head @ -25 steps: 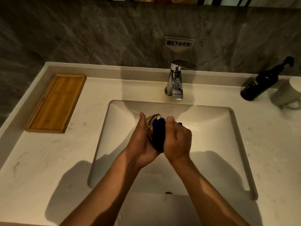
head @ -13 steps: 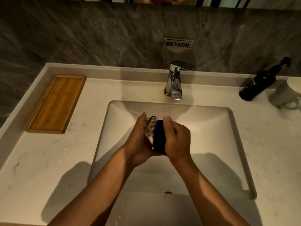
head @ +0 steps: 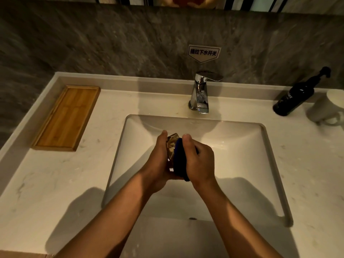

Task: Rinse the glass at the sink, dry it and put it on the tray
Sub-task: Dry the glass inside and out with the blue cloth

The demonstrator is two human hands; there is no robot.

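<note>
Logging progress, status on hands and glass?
Left hand holds clear faceted glass over sink. Right hand presses dark blue cloth on it. Wooden tray bare.

Two bare forearms, left hand (head: pixel 158 164), right hand (head: pixel 200 162), no sleeves

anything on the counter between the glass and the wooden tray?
Nothing visible. The glass is held over the sink by the left hand, with the right hand pressing a blue cloth on it. The counter between basin and tray is bare, as is the tray.
</note>
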